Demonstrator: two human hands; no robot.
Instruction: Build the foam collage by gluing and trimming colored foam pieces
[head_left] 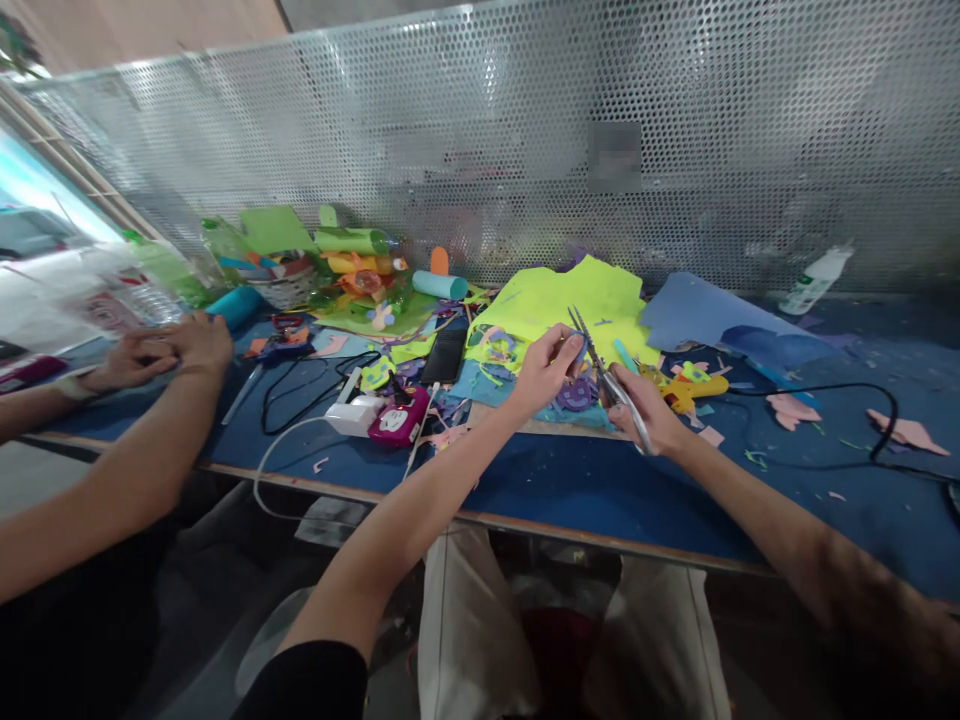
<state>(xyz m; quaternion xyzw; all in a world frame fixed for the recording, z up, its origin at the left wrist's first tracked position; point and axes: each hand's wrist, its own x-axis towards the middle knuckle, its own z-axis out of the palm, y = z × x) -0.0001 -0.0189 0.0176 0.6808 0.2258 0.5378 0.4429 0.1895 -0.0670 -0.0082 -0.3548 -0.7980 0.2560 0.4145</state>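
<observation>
My left hand [550, 372] pinches a small purple foam piece [576, 345] between thumb and fingers. Wrapped round a pair of scissors [602, 368] is my right hand [646, 408], and the blades point up and away beside the purple piece. Whether the blades touch it I cannot tell. Under and behind my hands lies a large yellow-green foam sheet [555, 300]. Purple cut shapes [576, 393] rest on the table just below the scissors' blades. A yellow glue gun [691, 390] lies close to the right of my right hand.
Left of my hands are a black phone [444, 355], a magenta power adapter [399, 418] and white cables. A blue sheet [727, 310] and white bottle [817, 280] lie at right. Another person's hands [176, 350] rest at left. A perforated metal panel [480, 140] backs the blue table.
</observation>
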